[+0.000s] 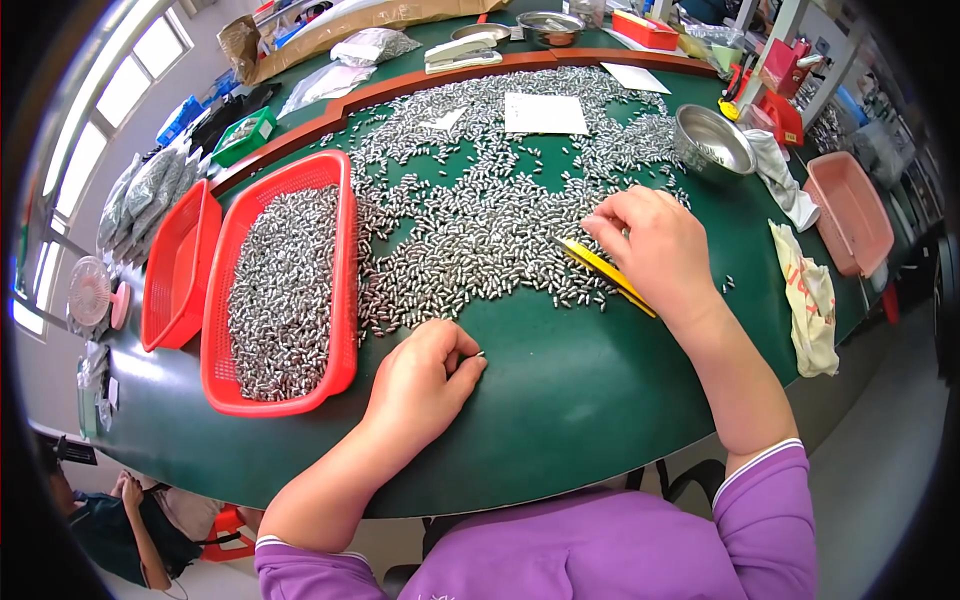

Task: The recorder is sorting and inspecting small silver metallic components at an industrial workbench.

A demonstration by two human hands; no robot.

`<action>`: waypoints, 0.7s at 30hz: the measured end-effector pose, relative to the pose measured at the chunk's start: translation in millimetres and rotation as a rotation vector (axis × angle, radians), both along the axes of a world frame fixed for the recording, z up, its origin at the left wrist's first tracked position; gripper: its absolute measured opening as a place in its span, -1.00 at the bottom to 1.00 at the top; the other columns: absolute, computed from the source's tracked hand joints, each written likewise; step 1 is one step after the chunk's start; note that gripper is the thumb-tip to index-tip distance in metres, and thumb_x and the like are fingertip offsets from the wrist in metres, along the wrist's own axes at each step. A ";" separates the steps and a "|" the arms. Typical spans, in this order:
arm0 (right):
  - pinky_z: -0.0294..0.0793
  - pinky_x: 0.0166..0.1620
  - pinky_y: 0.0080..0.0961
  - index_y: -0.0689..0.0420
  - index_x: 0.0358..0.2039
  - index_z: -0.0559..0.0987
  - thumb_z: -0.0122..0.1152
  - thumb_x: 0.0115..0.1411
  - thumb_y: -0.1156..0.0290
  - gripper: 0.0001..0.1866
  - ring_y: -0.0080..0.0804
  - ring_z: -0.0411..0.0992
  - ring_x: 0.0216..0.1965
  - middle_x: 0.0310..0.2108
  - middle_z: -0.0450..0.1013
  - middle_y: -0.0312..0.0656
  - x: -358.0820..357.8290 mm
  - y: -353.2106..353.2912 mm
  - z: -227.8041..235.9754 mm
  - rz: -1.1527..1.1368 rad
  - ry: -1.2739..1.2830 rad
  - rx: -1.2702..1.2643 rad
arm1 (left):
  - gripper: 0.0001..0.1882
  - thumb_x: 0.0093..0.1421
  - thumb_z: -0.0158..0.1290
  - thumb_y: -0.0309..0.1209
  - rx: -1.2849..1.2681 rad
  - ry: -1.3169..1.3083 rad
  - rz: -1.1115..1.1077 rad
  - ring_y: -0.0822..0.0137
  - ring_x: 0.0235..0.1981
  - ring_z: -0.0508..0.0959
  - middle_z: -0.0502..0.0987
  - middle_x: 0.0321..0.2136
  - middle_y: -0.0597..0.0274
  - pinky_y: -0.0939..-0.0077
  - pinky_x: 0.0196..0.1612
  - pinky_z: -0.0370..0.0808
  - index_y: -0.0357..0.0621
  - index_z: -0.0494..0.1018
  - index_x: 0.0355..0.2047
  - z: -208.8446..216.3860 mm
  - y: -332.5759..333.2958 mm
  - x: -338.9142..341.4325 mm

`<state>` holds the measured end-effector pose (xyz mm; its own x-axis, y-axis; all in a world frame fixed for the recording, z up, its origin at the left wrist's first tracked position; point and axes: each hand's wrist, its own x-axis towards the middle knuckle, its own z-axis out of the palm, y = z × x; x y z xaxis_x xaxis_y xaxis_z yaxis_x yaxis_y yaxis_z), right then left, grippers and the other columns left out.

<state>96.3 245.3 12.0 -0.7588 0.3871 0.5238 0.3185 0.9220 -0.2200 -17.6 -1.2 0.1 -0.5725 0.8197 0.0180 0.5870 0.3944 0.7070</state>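
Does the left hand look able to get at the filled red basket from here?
Likely yes: the left hand is close beside the filled red basket, with bare table between wrist and near corner, though it seems to be pinching a metal piece.

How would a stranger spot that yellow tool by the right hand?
On the green table, find the wide spread of small silver pieces. By the right hand, at the spread's near edge, is a long, slim yellow tool. Its bright yellow length sets it apart from those small silver pieces.
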 end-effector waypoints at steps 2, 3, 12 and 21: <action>0.49 -0.22 -0.30 0.07 -0.35 0.57 0.32 0.07 0.17 -0.75 -0.23 0.46 -0.27 -0.38 0.47 -0.21 -0.3 -8.5 1.2 0.031 -0.085 -0.092 | -0.84 0.03 0.23 -0.51 -0.008 0.000 0.001 0.45 -0.58 0.33 0.32 -0.57 0.30 0.51 -0.47 0.35 -0.23 0.46 -0.41 -1.7 -1.3 -1.3; 0.49 -0.22 -0.29 0.07 -0.35 0.56 0.33 0.05 0.12 -0.69 -0.23 0.47 -0.27 -0.37 0.47 -0.21 1.7 -13.0 -0.1 0.055 -0.097 -0.127 | -0.84 0.03 0.23 -0.50 -0.016 0.000 -0.006 0.43 -0.57 0.33 0.32 -0.57 0.29 0.50 -0.46 0.36 -0.23 0.46 -0.41 -2.0 -2.3 -0.9; 0.49 -0.28 -0.31 0.04 -0.25 0.55 0.24 0.07 0.43 -0.81 -0.19 0.48 -0.31 -0.36 0.47 -0.21 7.2 -44.6 13.6 0.241 -0.065 -0.085 | -0.84 0.06 0.17 -0.46 -0.066 -0.047 -0.031 0.22 -0.50 0.44 0.38 -0.52 0.16 0.33 -0.40 0.40 -0.22 0.43 -0.37 5.8 -2.3 -2.4; 0.50 -0.31 -0.39 0.06 -0.18 0.57 0.22 0.06 0.41 -0.74 -0.32 0.49 -0.38 -0.42 0.46 -0.23 15.4 -76.9 -5.6 0.527 -0.230 -0.552 | -0.88 0.07 0.13 -0.51 -0.032 -0.001 -0.027 0.20 -0.53 0.46 0.42 -0.53 0.15 0.33 -0.43 0.41 -0.21 0.40 -0.42 1.3 -0.1 1.4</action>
